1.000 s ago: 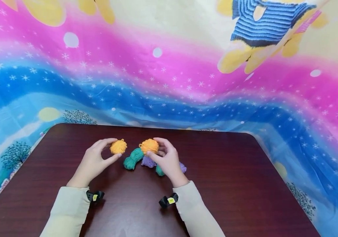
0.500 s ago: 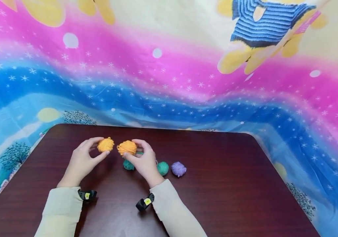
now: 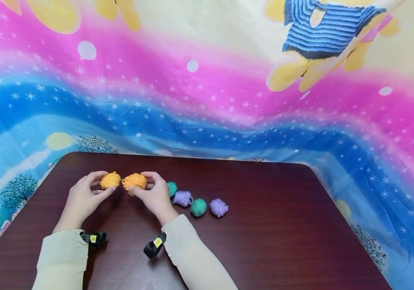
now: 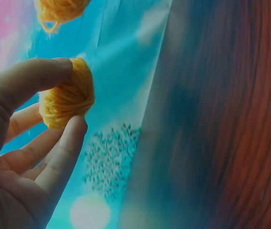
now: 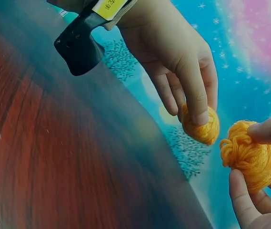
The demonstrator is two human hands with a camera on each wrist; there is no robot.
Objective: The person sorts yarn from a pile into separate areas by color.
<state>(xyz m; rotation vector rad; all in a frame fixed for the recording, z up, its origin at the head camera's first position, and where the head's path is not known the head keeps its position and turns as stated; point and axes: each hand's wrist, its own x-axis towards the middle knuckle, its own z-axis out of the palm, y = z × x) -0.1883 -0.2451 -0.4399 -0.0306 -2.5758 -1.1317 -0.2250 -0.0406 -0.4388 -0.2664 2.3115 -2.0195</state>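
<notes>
While each is pinched between thumb and fingertips above the worktop (image 3: 265, 225), the two orange yarn balls (image 3: 110, 180) (image 3: 134, 181) sit side by side, the left hand (image 3: 80, 199) gripping one and the right hand (image 3: 155, 197) the other. They look light, soft and squashy, best held gently round the middle. Green and purple balls (image 3: 198, 207) trail toward four o'clock.

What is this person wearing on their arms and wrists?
Both arms wear long cream sleeves that end at the wrists. A small black device sits under each wrist, each bearing a yellow label. The left hand and right hand are bare, without gloves.
</notes>
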